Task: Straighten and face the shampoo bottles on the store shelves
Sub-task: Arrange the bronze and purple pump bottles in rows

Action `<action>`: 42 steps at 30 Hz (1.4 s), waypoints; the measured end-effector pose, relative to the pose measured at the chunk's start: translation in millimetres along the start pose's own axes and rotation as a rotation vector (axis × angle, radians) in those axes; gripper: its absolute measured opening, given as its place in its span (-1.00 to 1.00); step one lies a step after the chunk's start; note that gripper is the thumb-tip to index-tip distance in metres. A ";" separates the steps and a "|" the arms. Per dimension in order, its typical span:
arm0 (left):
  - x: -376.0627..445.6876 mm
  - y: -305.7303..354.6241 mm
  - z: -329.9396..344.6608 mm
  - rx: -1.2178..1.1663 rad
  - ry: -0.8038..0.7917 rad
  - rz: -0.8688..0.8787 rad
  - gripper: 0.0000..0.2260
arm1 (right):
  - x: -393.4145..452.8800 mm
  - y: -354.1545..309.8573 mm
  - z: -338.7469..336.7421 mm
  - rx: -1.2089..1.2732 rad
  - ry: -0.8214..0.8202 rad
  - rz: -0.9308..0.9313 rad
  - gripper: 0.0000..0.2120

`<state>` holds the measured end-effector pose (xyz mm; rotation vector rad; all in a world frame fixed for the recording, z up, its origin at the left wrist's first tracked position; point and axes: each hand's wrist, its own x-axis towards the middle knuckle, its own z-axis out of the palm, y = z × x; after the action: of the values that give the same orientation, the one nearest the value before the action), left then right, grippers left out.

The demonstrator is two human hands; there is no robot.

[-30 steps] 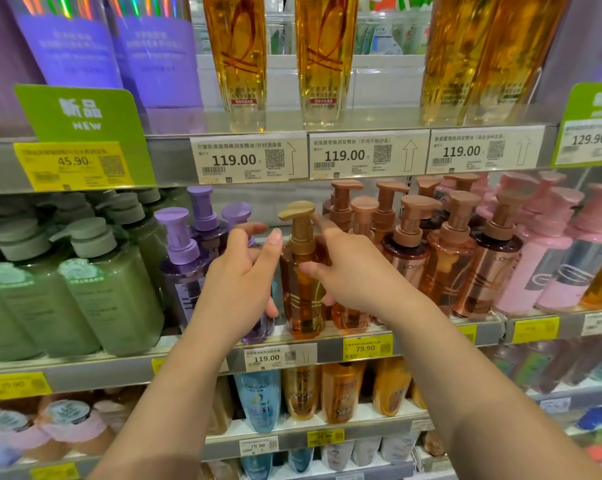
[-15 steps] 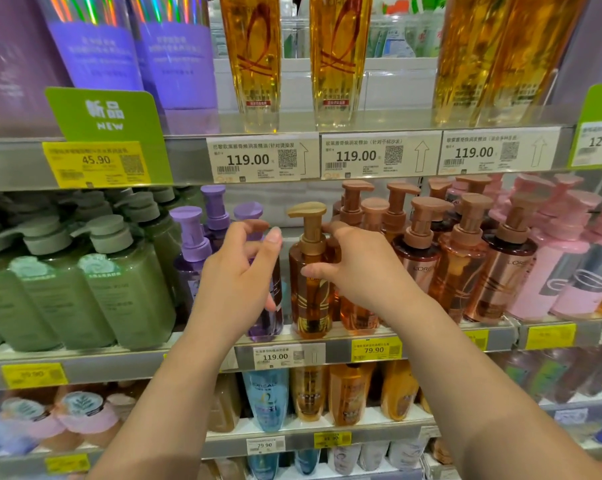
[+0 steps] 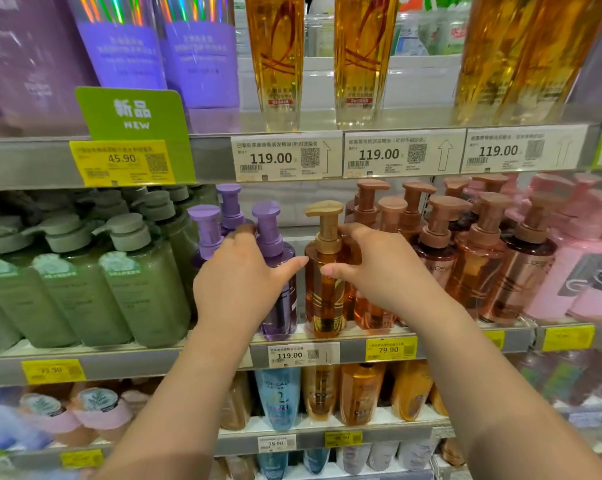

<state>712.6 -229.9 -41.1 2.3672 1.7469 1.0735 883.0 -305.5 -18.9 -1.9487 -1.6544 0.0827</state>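
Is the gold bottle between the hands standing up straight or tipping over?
Standing straight. The gold bottle sits flat on the shelf, its pump pointing straight up, between the left hand and right hand.

A single head-worn view looked forward and slightly down at the store shelving, close enough that both forearms rose from the bottom edge toward the middle shelf [image 3: 327, 351]. The left hand [image 3: 240, 285] and right hand [image 3: 379, 271] sat near frame centre — shelves continued above and below them, curving at the edges from the wide lens. No second view existed.
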 end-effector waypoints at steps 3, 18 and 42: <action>4.0 5.8 -2.1 0.015 -0.007 0.014 -0.43 | -2.7 1.8 2.2 0.024 0.000 0.010 -0.37; 4.7 2.6 3.5 0.049 -0.068 0.047 -0.29 | -9.5 3.8 6.4 0.186 0.017 0.037 -0.37; 28.8 -16.5 -21.7 -0.090 -0.428 0.064 -0.39 | -2.1 6.6 11.1 0.028 -0.017 0.023 -0.02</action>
<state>691.6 -207.4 -16.2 2.3830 1.4517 0.5728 883.9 -303.6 -31.8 -1.9516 -1.6336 0.1311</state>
